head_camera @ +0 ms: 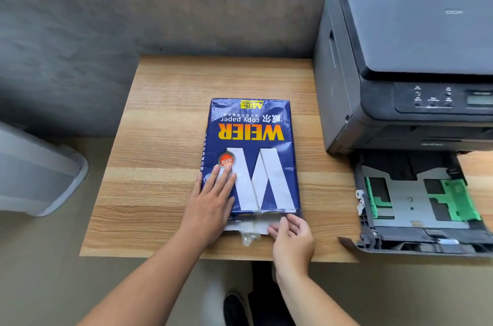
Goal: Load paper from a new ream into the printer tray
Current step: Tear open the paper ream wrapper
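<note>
A blue ream of copy paper [256,139] with yellow lettering and a big white W lies flat on the wooden table [160,139]. Its near end is torn open, and white paper [248,225] shows there. My left hand [213,200] rests flat on the ream's near left corner, fingers spread. My right hand [292,237] pinches the torn wrapper and paper edge at the near right corner. At the right stands the dark grey printer [400,59]. Its paper tray [416,205] is pulled out, holds no paper, and shows green guides.
A grey plastic bin [34,173] stands on the floor at the left. A grey wall runs behind the table. My dark shoe [234,309] shows below the table's front edge. A scrap of clear tape [249,239] lies at the ream's open end.
</note>
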The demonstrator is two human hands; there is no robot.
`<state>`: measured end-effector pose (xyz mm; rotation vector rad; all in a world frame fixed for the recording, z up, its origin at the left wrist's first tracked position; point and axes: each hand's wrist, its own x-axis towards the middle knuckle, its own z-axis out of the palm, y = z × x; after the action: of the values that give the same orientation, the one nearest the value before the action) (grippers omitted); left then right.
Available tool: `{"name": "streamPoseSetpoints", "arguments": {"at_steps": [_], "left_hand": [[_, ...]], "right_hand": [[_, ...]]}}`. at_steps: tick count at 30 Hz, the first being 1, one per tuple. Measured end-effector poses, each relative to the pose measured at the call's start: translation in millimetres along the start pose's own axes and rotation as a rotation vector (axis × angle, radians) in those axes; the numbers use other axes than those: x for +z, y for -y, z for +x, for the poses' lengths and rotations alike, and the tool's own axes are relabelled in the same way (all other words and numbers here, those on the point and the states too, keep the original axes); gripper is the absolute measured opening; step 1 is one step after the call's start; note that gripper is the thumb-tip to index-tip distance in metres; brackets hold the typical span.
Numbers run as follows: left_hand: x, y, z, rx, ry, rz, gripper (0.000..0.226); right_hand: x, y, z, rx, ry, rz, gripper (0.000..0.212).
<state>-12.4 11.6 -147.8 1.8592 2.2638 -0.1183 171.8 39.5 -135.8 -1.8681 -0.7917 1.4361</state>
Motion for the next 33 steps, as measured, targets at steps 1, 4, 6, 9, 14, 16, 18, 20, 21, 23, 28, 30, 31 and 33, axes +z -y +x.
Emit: {"name": "streamPoseSetpoints", "arguments": {"at_steps": [1,4,6,9,14,16,18,20,21,23,28,30,31,33], "left_hand": [[0,0,0,-0.001,0.0,-0.003,0.059],[0,2,-1,-0.003,0.002,-0.011,0.058],[0,3,-1,-0.001,0.006,-0.023,0.059],[2,4,0,0.012,0.01,-0.042,0.059],[0,4,1,0.012,0.023,-0.064,0.059],[0,4,1,0.01,0.024,-0.068,0.058],[-1,4,1,0.009,0.027,-0.07,0.057],[-1,3,1,0.005,0.033,-0.08,0.058],[-1,3,1,0.004,0.032,-0.081,0.058],[-1,2,1,0.002,0.032,-0.079,0.058],[-1,1,1,-0.002,0.037,-0.086,0.058],[-3,2,1,0.001,0.034,-0.083,0.056],[-3,2,1,0.003,0.034,-0.082,0.056],[-4,3,0,0.007,0.041,-0.081,0.057]], "right_hand": [[3,1,3,0.027,-0.05,0.038,0.015],[8,1,5,0.04,-0.144,0.109,0.027],[9,1,6,0.018,-0.176,0.073,0.028],[8,0,5,-0.087,-0.195,-0.095,0.028],[-1,0,-1,-0.307,-0.165,-0.349,0.032],[-5,-3,-2,-0.452,-0.134,-0.475,0.032],[-11,-7,-2,-0.593,-0.091,-0.63,0.031],[-15,-8,1,-0.656,-0.071,-0.711,0.029],[-17,-8,3,-0.662,-0.065,-0.705,0.028],[-16,-3,5,-0.631,-0.062,-0.625,0.025],[-4,12,4,-0.334,-0.107,-0.307,0.01],[2,14,5,-0.185,-0.113,-0.145,0.008],[5,15,8,-0.099,-0.126,-0.053,0.009],[8,19,14,0.073,-0.142,0.108,0.012]]}}
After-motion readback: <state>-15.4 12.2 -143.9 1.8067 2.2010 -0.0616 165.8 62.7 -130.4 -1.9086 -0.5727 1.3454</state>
